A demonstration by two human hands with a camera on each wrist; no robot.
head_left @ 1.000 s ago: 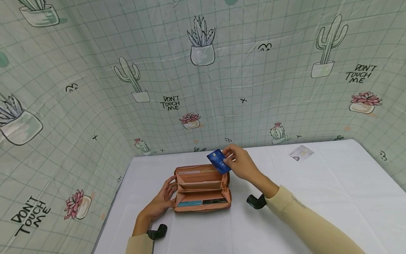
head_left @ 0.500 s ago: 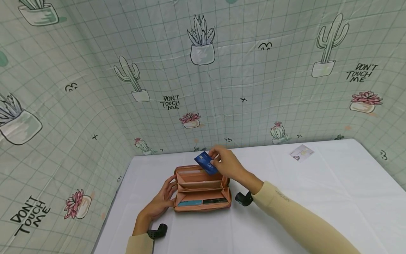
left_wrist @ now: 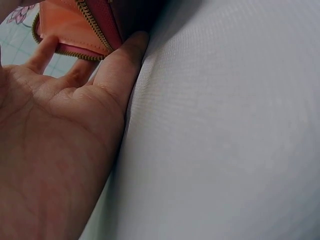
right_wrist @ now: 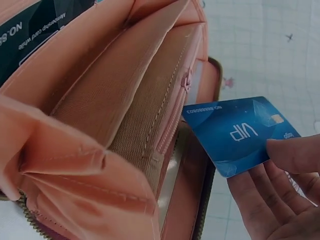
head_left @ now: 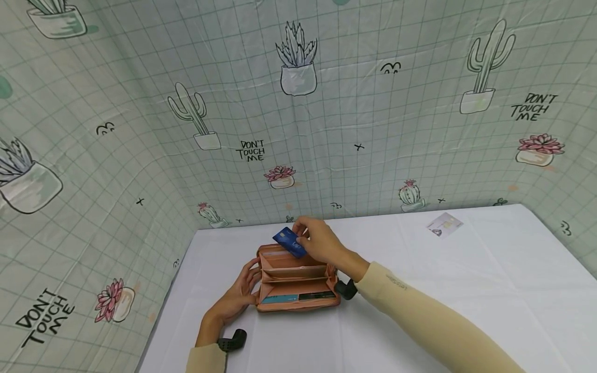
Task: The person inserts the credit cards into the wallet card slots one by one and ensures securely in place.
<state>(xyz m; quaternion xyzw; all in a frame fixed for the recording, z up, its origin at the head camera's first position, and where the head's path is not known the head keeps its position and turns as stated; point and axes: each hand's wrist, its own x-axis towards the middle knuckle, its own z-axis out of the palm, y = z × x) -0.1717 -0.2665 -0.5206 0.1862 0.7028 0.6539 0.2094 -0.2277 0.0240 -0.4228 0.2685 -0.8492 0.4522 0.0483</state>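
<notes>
A peach zip-around wallet (head_left: pixel 295 272) stands spread on the table, with pleated pockets and a zipped middle section. At its left end my left hand (head_left: pixel 236 291) holds it, thumb by the near edge and fingers by the far side. My right hand (head_left: pixel 321 242) pinches a blue VIP card (head_left: pixel 287 241) between thumb and fingers, tilted above the wallet's far side. In the right wrist view the card (right_wrist: pixel 240 132) is beside the far card pockets, and most of it is in plain sight. A light blue card (head_left: pixel 279 299) and a dark card (head_left: pixel 316 296) sit in the near pockets.
A pale card (head_left: pixel 445 225) with a chip lies at the back right of the white-covered table (head_left: pixel 420 311). Behind and left of the table hangs a grid-patterned cloth (head_left: pixel 345 114) with plant drawings. Each wrist wears a black camera.
My right hand has carried the blue card leftward along the wallet's far side, from its right end to left of its middle. The left hand and wallet stay in place.
</notes>
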